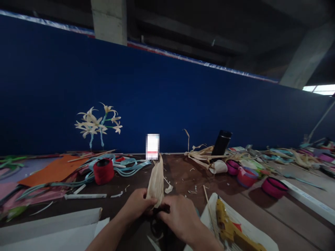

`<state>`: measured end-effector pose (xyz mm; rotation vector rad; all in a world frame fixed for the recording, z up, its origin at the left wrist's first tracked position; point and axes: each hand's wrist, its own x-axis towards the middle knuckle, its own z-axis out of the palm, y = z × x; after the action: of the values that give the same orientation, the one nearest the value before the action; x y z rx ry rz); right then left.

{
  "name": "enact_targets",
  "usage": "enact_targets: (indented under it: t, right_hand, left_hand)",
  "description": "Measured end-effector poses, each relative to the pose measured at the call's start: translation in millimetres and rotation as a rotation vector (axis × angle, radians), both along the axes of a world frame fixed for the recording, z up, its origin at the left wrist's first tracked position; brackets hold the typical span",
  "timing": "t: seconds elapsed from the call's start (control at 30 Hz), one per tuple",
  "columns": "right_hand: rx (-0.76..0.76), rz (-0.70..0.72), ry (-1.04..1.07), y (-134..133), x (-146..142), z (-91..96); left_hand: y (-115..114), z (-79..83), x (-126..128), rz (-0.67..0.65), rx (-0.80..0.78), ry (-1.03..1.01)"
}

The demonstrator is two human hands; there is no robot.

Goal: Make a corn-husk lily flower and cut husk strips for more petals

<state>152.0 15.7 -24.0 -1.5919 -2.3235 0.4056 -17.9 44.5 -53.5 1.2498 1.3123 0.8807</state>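
Note:
My left hand (138, 204) pinches the lower end of a dried corn husk (156, 184), whose narrow tip points up and away. Close beside it, my right hand (180, 214) is closed near the husk's base. Something dark shows between the two hands and below the right fingers; its kind is hard to make out in the shadow. Under the hands a thin pale pointed piece (153, 243) lies low in view. To the right, a yellow glue gun (227, 223) rests on white paper (255, 228), with a thin stick (210, 209) beside it.
Left are a red yarn roll (103, 171), light-blue cords (128, 169), orange paper (56, 170) and a white tube (86, 196). Husk flowers (95, 122) stand before a blue partition (167, 101). Back right are a black bottle (222, 143), loose husks (200, 155) and pink ribbon rolls (274, 187).

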Motion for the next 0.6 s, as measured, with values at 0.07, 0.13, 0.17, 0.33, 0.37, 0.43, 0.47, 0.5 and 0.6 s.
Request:
enact_targets:
  t: [0.07, 0.13, 0.17, 0.33, 0.37, 0.43, 0.47, 0.5, 0.6]
  right_hand:
    - [0.001, 0.001, -0.026, 1, 0, 1.0]
    - [-0.006, 0.000, -0.044, 1, 0, 0.9]
    - [-0.008, -0.005, -0.052, 1, 0, 0.5]
    - [0.011, -0.037, -0.100, 2, -2, -2.2]
    - [0.021, -0.038, -0.102, 2, -3, -3.0]
    - [0.036, -0.039, -0.098, 3, -3, -5.0]
    - [0.042, -0.039, -0.092, 3, -3, -6.3]
    - [0.043, -0.036, -0.087, 4, -2, -7.8]
    - [0.044, -0.035, -0.059, 7, -3, -11.8]
  left_hand:
    - [0, -1.7, -1, 0.003, -0.011, 0.026]
    - [0, -2.6, -2, 0.008, -0.019, 0.078]
    - [0, -2.3, -3, 0.002, -0.015, 0.110]
    - [-3, 4.3, -12, -0.029, 0.168, 0.495]
    - [-3, 5.8, -14, -0.020, 0.210, 0.600]
    - [-1, 8.0, -19, -0.021, 0.252, 0.744]
    - [0, 8.3, -22, -0.028, 0.261, 0.779]
    - [1, 7.9, -24, -0.036, 0.258, 0.799]
    - [6, 2.1, -29, -0.020, 0.261, 0.791]
